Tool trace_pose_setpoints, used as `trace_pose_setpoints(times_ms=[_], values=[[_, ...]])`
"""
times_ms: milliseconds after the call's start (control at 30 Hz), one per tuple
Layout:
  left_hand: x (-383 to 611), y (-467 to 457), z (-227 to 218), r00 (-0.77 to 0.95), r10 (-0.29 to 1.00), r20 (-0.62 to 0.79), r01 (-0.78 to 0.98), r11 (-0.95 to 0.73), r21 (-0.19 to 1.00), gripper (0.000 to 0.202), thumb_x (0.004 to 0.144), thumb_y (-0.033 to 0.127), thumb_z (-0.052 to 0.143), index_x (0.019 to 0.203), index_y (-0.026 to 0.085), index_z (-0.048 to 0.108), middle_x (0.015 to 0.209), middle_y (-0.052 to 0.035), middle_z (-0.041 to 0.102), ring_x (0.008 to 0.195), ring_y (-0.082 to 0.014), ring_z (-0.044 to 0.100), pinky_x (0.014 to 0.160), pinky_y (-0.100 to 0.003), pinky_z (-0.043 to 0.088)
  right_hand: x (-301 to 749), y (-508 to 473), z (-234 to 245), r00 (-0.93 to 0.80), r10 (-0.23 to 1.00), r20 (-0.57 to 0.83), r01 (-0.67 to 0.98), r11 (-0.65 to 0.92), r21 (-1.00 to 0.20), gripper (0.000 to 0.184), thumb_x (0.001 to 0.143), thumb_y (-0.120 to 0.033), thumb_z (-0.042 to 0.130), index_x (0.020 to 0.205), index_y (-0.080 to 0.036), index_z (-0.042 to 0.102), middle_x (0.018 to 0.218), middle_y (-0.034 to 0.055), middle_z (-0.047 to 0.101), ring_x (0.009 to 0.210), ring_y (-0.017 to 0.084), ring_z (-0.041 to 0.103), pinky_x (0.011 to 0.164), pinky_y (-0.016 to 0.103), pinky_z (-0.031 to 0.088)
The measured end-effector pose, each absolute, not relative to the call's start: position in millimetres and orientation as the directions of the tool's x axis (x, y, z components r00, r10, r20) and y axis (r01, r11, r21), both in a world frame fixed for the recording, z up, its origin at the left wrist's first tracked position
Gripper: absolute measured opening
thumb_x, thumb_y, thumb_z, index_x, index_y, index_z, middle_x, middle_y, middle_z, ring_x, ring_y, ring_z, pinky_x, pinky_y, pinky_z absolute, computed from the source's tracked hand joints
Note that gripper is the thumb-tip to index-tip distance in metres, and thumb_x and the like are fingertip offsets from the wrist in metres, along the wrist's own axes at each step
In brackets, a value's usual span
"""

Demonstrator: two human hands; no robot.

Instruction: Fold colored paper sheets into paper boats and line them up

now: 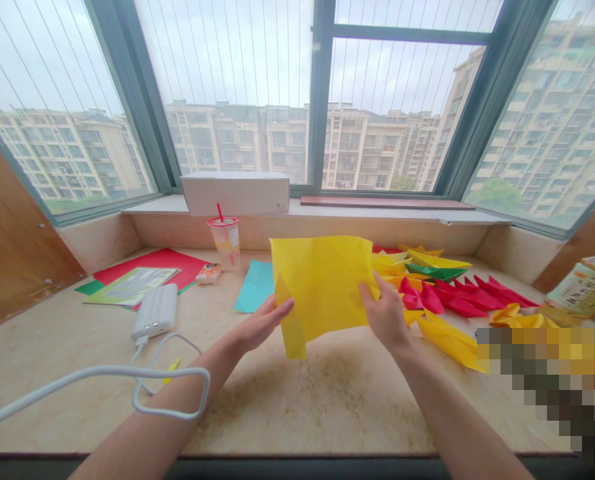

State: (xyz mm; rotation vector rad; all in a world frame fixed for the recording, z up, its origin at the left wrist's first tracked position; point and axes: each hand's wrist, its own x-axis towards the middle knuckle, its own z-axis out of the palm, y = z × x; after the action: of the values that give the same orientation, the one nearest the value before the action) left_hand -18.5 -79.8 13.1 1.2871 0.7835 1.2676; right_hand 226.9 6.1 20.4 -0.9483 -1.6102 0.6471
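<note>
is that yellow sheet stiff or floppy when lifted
Probably light and floppy: the yellow sheet looks thin, one corner folded over at the left hand. Gripped at its edge by the right hand, it likely creases easily.

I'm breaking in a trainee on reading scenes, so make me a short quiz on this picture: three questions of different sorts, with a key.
1. True or false: the yellow square paper sheet lies flat.
2. What stands on the windowsill? A: white cardboard box. B: white power bank. C: red paper sheets.
3. What colour is the flat paper sheet just left of the yellow one?

Key
1. False: the right hand has a grip on its right edge and holds it up; the left hand touches its folded corner.
2. A.
3. Teal.
</note>
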Motion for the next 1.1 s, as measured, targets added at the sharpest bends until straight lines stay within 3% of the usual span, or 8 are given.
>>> trace_pose_setpoints(times_ms=[200,333,433,567,733,1100], values=[[-11.9,-81.9,17.8,0.25,0.934,0.254,-0.209,-0.204,0.956,0.05,0.091,0.038,0.061,0.139,0.027,0.051,0.141,-0.0118,0.056,0.13,-0.0333,0.051,0.107,-0.049,0.04,219.9,-16.0,19.0,-0.451,0.684,0.573,0.095,0.675,-0.731,0.069,0.095,-0.049,0.049,0.155,-0.026,0.023,0.156,0.006,0.036,0.144,0.025,0.033,0.118,0.044,0.028],[-4.9,-85.7,21.5,0.319,0.906,0.277,-0.213,-0.216,0.953,0.06,0.091,0.035,0.062,0.146,0.034,0.039,0.143,-0.0115,0.054,0.13,-0.0316,0.052,0.104,-0.049,0.043,221.5,-23.0,18.2,-0.642,0.508,0.575,-0.015,0.741,-0.672,0.066,0.095,-0.058,0.042,0.154,-0.034,0.024,0.162,0.0012,0.02,0.148,0.027,0.021,0.12,0.048,0.021],[-2.1,-88.5,22.3,0.318,0.909,0.27,-0.179,-0.222,0.958,0.06,0.089,0.039,0.064,0.144,0.032,0.043,0.141,-0.0127,0.055,0.126,-0.0323,0.055,0.099,-0.047,0.047,221.0,-27.3,21.6,-0.73,0.44,0.523,-0.015,0.755,-0.656,0.06,0.096,-0.061,0.036,0.15,-0.037,0.033,0.163,-0.0004,0.014,0.149,0.031,0.018,0.118,0.054,0.022],[-0.1,-92.1,24.7,0.368,0.897,0.247,-0.111,-0.221,0.969,0.056,0.083,0.047,0.068,0.134,0.025,0.056,0.131,-0.0133,0.063,0.124,-0.0335,0.056,0.1,-0.047,0.046,216.9,-31.1,21.7,-0.755,0.462,0.465,0.109,0.788,-0.606,0.06,0.093,-0.049,0.054,0.149,-0.037,0.035,0.164,0.0019,0.012,0.148,0.032,0.019,0.117,0.054,0.025],[0.1,-94.0,22.9,0.493,0.835,0.243,-0.13,-0.205,0.97,0.063,0.074,0.06,0.071,0.124,0.023,0.064,0.127,-0.0118,0.066,0.128,-0.0353,0.052,0.102,-0.049,0.044,215.3,-29.1,14.5,-0.784,0.461,0.414,0.209,0.826,-0.523,0.065,0.09,-0.047,0.06,0.149,-0.039,0.035,0.164,0.0026,0.008,0.148,0.033,0.017,0.117,0.056,0.025],[-3.3,-87.6,5.8,0.287,0.935,0.209,-0.357,-0.098,0.929,0.05,0.082,0.024,0.067,0.131,0.023,0.058,0.13,-0.0115,0.065,0.126,-0.0313,0.055,0.104,-0.049,0.043,216.8,-18.5,10.0,-0.759,0.47,0.45,0.272,0.858,-0.436,0.066,0.089,-0.044,0.063,0.149,-0.038,0.035,0.164,0.0032,0.01,0.149,0.034,0.016,0.116,0.057,0.026]])
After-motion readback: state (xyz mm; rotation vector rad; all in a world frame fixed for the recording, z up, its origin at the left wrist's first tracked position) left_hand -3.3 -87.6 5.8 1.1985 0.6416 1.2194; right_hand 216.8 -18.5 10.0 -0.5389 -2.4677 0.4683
